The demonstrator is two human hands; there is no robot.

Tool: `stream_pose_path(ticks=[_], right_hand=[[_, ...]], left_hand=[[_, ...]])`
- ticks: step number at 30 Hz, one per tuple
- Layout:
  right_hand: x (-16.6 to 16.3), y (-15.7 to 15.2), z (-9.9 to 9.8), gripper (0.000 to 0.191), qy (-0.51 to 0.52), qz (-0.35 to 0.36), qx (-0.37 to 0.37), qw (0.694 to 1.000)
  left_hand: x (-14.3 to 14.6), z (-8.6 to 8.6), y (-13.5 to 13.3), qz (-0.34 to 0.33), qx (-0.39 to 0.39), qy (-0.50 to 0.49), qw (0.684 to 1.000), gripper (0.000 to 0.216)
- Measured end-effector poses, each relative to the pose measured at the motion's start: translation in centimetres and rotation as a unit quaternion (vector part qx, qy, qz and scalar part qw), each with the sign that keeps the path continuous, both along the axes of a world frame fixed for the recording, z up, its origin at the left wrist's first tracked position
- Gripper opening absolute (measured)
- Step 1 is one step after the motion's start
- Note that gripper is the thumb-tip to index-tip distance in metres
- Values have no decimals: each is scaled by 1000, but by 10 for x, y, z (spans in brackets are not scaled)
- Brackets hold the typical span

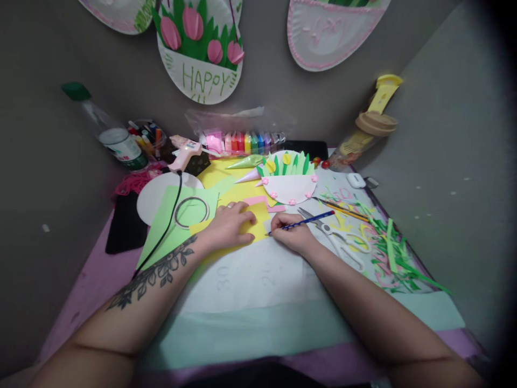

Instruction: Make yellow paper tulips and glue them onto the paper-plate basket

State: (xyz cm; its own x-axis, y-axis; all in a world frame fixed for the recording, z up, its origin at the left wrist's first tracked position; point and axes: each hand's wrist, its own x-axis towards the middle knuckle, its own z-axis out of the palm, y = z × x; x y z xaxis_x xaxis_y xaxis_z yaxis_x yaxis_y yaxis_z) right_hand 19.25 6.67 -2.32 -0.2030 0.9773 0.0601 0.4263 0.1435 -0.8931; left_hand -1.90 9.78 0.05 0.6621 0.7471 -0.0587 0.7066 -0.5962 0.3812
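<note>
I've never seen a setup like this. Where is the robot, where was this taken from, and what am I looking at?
There is no robot here: a person works with two bare hands. One camera, worn on the head, looks forward and down, so you see the scene roughly as they do.

The left hand rests on yellow paper, fingers spread. The right hand holds a dark blue pencil, its tip near the paper's right edge.

On the table around them lie white-handled scissors, a pink glue gun, shredded paper scraps and a flower-decorated paper plate. Behind, a paper plate reading "HAPPY" shows against the wall.
</note>
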Motion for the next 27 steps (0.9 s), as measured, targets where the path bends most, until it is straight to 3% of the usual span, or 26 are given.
stream_pose_path(ticks=[27], right_hand=[[-4,-3,3,8,10,38,-11,999]], left_hand=[[-1,-1,0,0,4,-4,1000,34]])
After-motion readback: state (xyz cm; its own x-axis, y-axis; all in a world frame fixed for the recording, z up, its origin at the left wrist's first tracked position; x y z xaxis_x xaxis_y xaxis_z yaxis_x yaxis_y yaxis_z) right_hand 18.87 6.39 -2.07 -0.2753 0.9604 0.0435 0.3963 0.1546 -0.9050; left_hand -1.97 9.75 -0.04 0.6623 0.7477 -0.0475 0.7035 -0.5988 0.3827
